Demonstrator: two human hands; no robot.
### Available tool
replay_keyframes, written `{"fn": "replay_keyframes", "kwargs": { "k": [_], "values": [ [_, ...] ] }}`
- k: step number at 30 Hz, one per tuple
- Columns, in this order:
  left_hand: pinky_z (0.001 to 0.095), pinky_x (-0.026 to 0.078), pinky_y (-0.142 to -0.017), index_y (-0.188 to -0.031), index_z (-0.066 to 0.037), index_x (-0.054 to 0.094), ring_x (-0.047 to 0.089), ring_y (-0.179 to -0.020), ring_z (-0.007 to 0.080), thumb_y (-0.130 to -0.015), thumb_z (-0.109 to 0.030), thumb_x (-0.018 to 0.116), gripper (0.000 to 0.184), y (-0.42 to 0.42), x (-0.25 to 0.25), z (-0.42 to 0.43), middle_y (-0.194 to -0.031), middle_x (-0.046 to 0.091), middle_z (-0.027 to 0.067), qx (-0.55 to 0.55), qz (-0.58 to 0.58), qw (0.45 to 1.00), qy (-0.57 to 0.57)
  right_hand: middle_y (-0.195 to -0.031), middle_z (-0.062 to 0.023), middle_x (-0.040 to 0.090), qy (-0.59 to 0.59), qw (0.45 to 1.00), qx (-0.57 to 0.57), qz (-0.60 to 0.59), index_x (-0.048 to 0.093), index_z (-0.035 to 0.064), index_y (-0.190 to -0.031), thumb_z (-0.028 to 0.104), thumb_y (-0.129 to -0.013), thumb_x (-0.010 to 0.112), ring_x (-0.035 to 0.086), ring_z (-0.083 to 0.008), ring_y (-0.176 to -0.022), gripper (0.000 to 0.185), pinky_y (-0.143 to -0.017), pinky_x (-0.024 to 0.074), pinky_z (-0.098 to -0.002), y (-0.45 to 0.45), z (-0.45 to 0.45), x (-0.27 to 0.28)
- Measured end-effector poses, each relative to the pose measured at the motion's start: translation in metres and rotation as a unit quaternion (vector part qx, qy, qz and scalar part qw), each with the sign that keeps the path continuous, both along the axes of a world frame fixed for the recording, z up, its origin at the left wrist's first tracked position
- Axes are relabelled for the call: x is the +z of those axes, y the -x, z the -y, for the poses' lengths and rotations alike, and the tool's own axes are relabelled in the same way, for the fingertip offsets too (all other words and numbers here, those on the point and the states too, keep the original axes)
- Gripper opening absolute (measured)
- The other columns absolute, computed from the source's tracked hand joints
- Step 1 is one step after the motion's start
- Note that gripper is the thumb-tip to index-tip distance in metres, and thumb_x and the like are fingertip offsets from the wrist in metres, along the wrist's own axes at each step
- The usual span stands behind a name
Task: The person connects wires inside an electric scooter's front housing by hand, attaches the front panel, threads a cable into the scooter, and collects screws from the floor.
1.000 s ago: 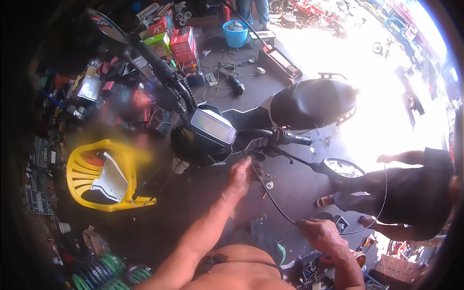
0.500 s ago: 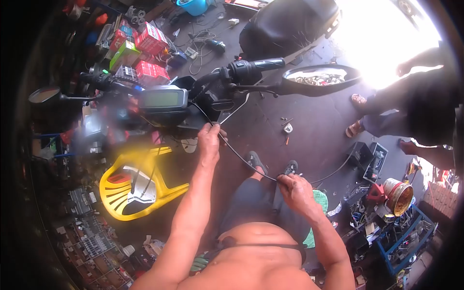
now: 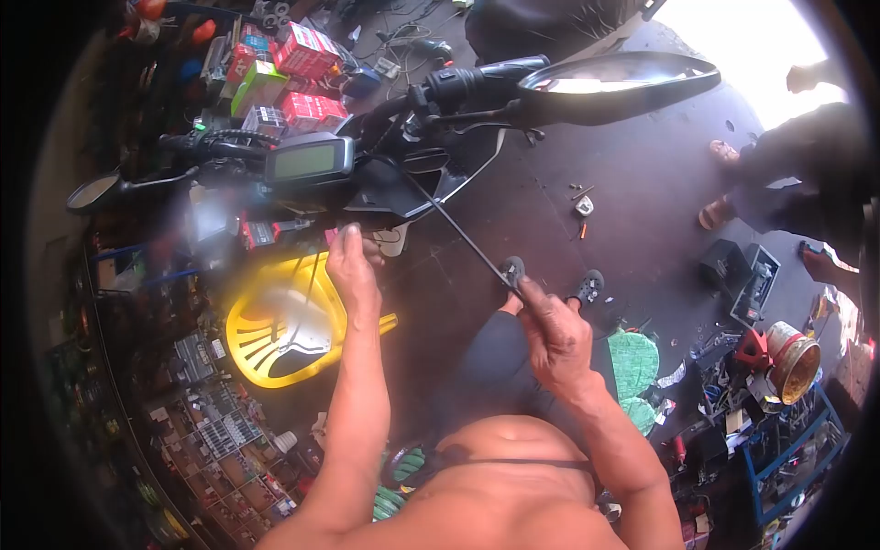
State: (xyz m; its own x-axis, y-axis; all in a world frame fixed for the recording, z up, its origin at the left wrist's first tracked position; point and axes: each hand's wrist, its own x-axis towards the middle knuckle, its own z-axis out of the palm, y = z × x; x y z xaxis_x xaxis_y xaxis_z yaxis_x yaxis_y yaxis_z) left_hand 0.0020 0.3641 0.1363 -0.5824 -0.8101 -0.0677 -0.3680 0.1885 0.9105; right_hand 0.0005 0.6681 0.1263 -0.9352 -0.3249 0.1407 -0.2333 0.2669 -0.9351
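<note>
My right hand (image 3: pixel 555 339) is closed on a thin black cable (image 3: pixel 467 238). The cable runs straight from the grip up to the front of a scooter, below its display (image 3: pixel 310 160). Below the scooter's dark front panel (image 3: pixel 385 197), my left hand (image 3: pixel 353 270) is raised with its fingers partly bent and apart. The cable passes to the right of that hand without touching it, and I see nothing in its fingers. Handlebar grips and two mirrors, one the large right mirror (image 3: pixel 623 87), spread to either side of the display.
A yellow plastic chair (image 3: pixel 252 344) stands at lower left. Boxes (image 3: pixel 307 50) are stacked at upper left. Another person (image 3: pixel 797 174) stands at right, near a rusty-mouthed bucket (image 3: pixel 793 367) and a blue metal rack (image 3: pixel 756 472). Small tools (image 3: pixel 584 209) lie on the floor.
My left hand has let go of the cable and moved left. The right hand still grips it, and the cable is now pulled straight. The view has shifted, bringing the right mirror closer.
</note>
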Motion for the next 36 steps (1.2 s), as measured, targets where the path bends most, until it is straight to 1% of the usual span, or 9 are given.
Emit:
{"fn": "replay_keyframes", "kwargs": {
  "k": [3, 4, 7, 12, 18, 23, 28, 32, 36],
  "values": [
    [0.0284, 0.05, -0.061, -0.108, 0.002, 0.064, 0.061, -0.067, 0.0155, -0.095, -0.018, 0.061, 0.024, -0.04, -0.003, 0.035, -0.078, 0.062, 0.007, -0.012, 0.074, 0.989, 0.13, -0.073, -0.008, 0.052, -0.087, 0.996, 0.007, -0.026, 0.062, 0.0151, -0.129, -0.002, -0.079, 0.063, 0.057, -0.0298, -0.06, 0.053, -0.055, 0.048, -0.0406, 0.022, 0.0, 0.017],
    [0.037, 0.051, -0.078, -0.114, 0.001, 0.062, 0.062, -0.09, 0.0238, -0.089, -0.012, 0.066, 0.029, -0.058, -0.016, 0.059, -0.096, 0.064, 0.0124, -0.055, 0.09, 0.951, 0.292, -0.074, -0.0078, 0.053, -0.112, 0.993, 0.007, -0.031, 0.062, 0.0158, -0.129, -0.001, -0.079, 0.063, 0.058, -0.0301, -0.061, 0.052, -0.055, 0.0485, -0.0409, 0.029, 0.004, 0.024],
    [0.0439, 0.044, -0.093, -0.12, 0.0, 0.06, 0.056, -0.107, 0.0321, -0.085, -0.01, 0.068, 0.037, -0.071, 0.011, 0.08, -0.114, 0.06, 0.0164, -0.082, 0.14, 0.829, 0.535, -0.075, -0.009, 0.057, -0.185, 0.982, 0.017, -0.021, 0.066, 0.018, -0.123, 0.004, -0.082, 0.061, 0.063, -0.0316, -0.065, 0.043, -0.056, 0.0505, -0.0429, 0.046, 0.022, 0.062],
    [0.0515, 0.041, -0.098, -0.133, -0.004, 0.05, 0.051, -0.118, 0.0364, -0.079, -0.024, 0.076, 0.063, -0.081, -0.004, 0.139, -0.124, 0.055, 0.0175, -0.189, 0.327, 0.794, 0.476, -0.081, -0.0142, 0.067, -0.305, 0.951, 0.047, -0.014, 0.069, 0.0187, -0.116, 0.014, -0.091, 0.057, 0.067, -0.0366, -0.075, 0.029, -0.066, 0.053, -0.0465, 0.055, 0.078, 0.093],
    [0.0485, 0.043, -0.098, -0.123, -0.003, 0.055, 0.053, -0.113, 0.0373, -0.084, -0.015, 0.064, 0.042, -0.102, -0.037, 0.201, -0.119, 0.056, 0.019, -0.243, 0.439, 0.816, 0.287, -0.093, -0.0199, 0.07, -0.391, 0.919, 0.052, 0.01, 0.071, 0.0172, -0.116, 0.015, -0.093, 0.049, 0.068, -0.0382, -0.088, 0.032, -0.079, 0.0536, -0.0462, 0.075, 0.15, 0.129],
    [0.0476, 0.045, -0.098, -0.124, -0.002, 0.053, 0.053, -0.116, 0.0382, -0.084, -0.019, 0.063, 0.045, -0.122, -0.071, 0.208, -0.119, 0.057, 0.02, -0.166, 0.242, 0.92, 0.261, -0.099, -0.02, 0.07, -0.422, 0.904, 0.056, 0.021, 0.07, 0.0164, -0.119, 0.01, -0.09, 0.047, 0.067, -0.0377, -0.096, 0.037, -0.088, 0.0519, -0.045, 0.073, 0.199, 0.13],
    [0.0514, 0.044, -0.098, -0.127, -0.003, 0.053, 0.052, -0.117, 0.0421, -0.082, -0.021, 0.068, 0.051, -0.1, -0.131, 0.221, -0.123, 0.056, 0.0216, -0.154, 0.281, 0.929, 0.185, -0.105, -0.0202, 0.07, -0.476, 0.878, 0.042, 0.02, 0.069, 0.017, -0.121, 0.015, -0.094, 0.047, 0.066, -0.0373, -0.102, 0.036, -0.091, 0.0505, -0.0444, 0.074, 0.229, 0.127],
    [0.0539, 0.044, -0.093, -0.119, -0.006, 0.058, 0.055, -0.11, 0.0404, -0.079, -0.023, 0.074, 0.046, -0.092, -0.133, 0.218, -0.117, 0.058, 0.0191, -0.145, 0.201, 0.896, 0.368, -0.11, -0.0201, 0.068, -0.516, 0.855, 0.051, 0.022, 0.069, 0.0183, -0.122, 0.015, -0.095, 0.045, 0.064, -0.0371, -0.107, 0.036, -0.094, 0.0489, -0.0442, 0.078, 0.26, 0.138],
    [0.0512, 0.05, -0.084, -0.119, -0.005, 0.058, 0.06, -0.097, 0.0417, -0.081, -0.019, 0.072, 0.043, -0.087, -0.147, 0.213, -0.11, 0.062, 0.0216, -0.151, 0.165, 0.934, 0.28, -0.112, -0.019, 0.068, -0.527, 0.845, 0.09, 0.01, 0.069, 0.0194, -0.121, 0.014, -0.093, 0.046, 0.063, -0.0385, -0.108, 0.036, -0.095, 0.0483, -0.0446, 0.092, 0.277, 0.121]
  ]
}}
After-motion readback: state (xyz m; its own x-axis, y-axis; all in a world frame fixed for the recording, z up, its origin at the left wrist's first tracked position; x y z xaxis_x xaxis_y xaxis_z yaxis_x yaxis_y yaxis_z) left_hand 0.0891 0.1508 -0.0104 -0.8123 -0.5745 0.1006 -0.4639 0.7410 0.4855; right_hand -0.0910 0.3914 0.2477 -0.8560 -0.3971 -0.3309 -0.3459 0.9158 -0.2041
